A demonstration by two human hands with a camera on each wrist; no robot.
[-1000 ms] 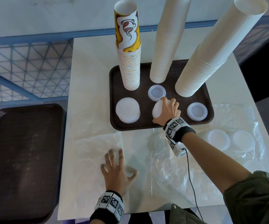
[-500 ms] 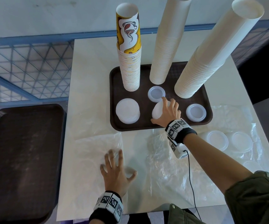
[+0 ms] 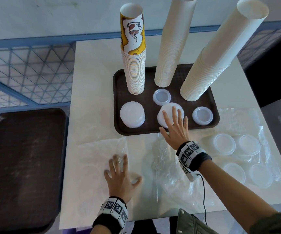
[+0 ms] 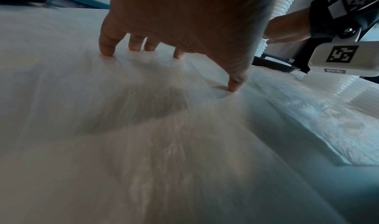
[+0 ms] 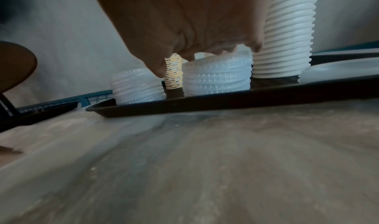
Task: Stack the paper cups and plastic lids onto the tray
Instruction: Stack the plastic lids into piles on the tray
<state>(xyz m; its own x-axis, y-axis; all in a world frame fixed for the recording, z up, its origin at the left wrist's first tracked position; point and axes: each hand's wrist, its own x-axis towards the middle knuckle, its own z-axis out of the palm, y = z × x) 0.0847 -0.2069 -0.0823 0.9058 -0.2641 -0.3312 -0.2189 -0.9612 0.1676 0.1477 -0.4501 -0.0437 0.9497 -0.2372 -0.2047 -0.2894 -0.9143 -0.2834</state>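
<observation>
Right hand (image 3: 175, 127) flat, fingers straight atop lid stack (image 3: 170, 109) by tray (image 3: 119, 102) front edge; left hand (image 3: 120, 176) spread, pressing plastic sheet (image 3: 96, 159).

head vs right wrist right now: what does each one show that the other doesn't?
Head only: left hand spread flat on the plastic sheet, loose clear lids off the tray, the printed cup topping the left cup stack, and a second tray.

Right wrist only: the ribbed side of the middle lid stack, tilted.

Both: right hand open on that stack, on the dark tray.
</observation>
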